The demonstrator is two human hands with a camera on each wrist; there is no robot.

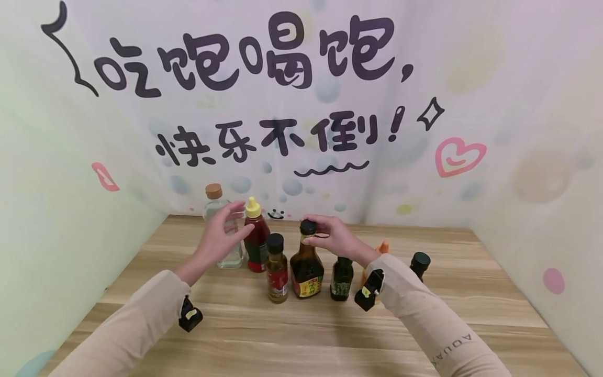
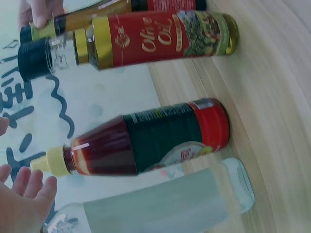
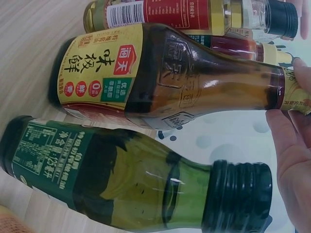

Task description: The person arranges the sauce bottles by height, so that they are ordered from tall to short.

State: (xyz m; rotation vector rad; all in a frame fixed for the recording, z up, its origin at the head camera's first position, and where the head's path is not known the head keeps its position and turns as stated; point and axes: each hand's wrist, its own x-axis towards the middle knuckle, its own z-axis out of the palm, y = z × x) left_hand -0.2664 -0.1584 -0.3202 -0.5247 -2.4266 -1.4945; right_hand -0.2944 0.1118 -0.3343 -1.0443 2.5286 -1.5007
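Observation:
My right hand (image 1: 336, 236) grips the neck of a soy sauce bottle (image 1: 308, 264) just under its black cap; the bottle stands upright with a yellow label. In the right wrist view, the thumb and fingers (image 3: 291, 160) sit at the neck. My left hand (image 1: 220, 236) has its fingers spread beside the yellow nozzle cap of a red sauce squeeze bottle (image 1: 256, 246). The left wrist view shows these fingers apart from that cap. Behind the left hand stands a clear bottle (image 1: 231, 259) with a brown cap. An olive oil bottle (image 1: 277, 275) stands between the squeeze bottle and the soy sauce.
A small green oil bottle (image 1: 341, 281) stands right of the soy sauce. Farther right, an orange-tipped bottle (image 1: 384, 246) and a black-capped bottle (image 1: 420, 263) are partly hidden by the right arm. All stand on a wood-grain table (image 1: 264, 340) before a printed curtain (image 1: 414, 204).

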